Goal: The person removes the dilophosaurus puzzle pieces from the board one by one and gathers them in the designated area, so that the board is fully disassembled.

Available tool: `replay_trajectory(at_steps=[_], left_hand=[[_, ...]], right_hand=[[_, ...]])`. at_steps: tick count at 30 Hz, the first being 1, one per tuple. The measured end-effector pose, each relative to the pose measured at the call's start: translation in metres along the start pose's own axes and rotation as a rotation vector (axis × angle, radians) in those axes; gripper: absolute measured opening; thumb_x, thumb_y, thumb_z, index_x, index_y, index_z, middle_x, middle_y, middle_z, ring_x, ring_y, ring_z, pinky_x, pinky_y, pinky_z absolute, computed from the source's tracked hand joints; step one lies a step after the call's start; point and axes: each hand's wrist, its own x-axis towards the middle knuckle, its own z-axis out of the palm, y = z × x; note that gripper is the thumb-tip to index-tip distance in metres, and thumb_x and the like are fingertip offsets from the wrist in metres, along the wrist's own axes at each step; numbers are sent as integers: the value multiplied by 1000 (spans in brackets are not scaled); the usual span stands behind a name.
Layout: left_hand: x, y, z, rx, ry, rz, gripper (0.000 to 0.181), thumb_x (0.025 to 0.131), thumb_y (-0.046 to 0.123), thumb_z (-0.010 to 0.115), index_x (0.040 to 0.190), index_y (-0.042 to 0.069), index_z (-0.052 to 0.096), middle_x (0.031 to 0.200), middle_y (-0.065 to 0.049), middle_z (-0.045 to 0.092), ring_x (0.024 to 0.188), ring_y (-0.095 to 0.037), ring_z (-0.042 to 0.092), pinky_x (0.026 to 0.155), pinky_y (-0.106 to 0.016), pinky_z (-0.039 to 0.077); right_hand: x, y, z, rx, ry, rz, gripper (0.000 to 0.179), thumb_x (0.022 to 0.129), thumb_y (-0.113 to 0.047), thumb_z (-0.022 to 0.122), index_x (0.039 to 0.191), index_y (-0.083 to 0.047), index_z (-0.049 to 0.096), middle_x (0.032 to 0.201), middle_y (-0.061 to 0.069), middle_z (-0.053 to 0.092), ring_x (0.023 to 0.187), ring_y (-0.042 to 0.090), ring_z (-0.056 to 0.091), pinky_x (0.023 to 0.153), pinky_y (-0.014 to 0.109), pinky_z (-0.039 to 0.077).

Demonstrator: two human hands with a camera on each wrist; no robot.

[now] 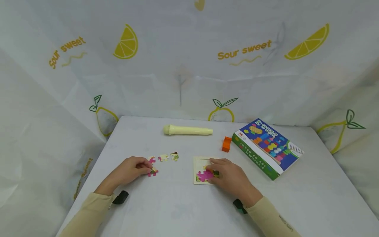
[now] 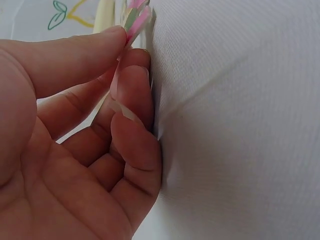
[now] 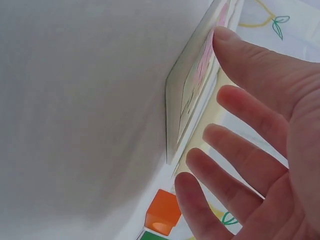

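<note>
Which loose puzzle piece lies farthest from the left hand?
The dark-cornered piece, rightmost of them; the other loose pieces all sit further left, nearer the left hand.

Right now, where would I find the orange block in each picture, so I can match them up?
Head: the orange block is right of centre, just left of the box.
Left wrist: not in it.
Right wrist: bottom middle, below the puzzle tray.
Shared landmark: the white table, in all three views.
</note>
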Motion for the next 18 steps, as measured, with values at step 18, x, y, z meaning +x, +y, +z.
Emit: replay_trajectory(at_steps=[18], left_hand=[[40, 70, 28, 60, -9, 80, 10, 102, 28, 77, 108, 20, 76, 90, 4, 70, 72, -12, 62, 66, -28, 53]], right_hand=[[-9, 14, -5, 77, -10, 91, 39, 93, -36, 86, 129, -24, 81, 151, -2, 68, 145, 32, 60, 117, 59, 48]])
